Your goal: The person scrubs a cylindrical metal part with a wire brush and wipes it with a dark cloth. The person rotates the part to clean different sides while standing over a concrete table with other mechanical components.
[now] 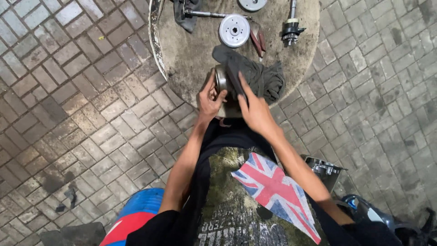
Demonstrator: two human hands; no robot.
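My left hand (210, 99) grips a round metal part (221, 79) by its rim at the near edge of a round, dirty work table (191, 54). My right hand (254, 107) presses a dark grey rag (259, 75) against that part; the rag drapes over it and spreads to the right on the table. Much of the metal part is hidden under the rag and my fingers.
On the table farther away lie a white metal disc (234, 30), a shaft with a gear (290, 28), a red-handled tool (258, 41), a long rod (207, 14) and another disc (251, 4). Paving bricks (82, 114) surround the table. A metal container (324, 169) stands at my right.
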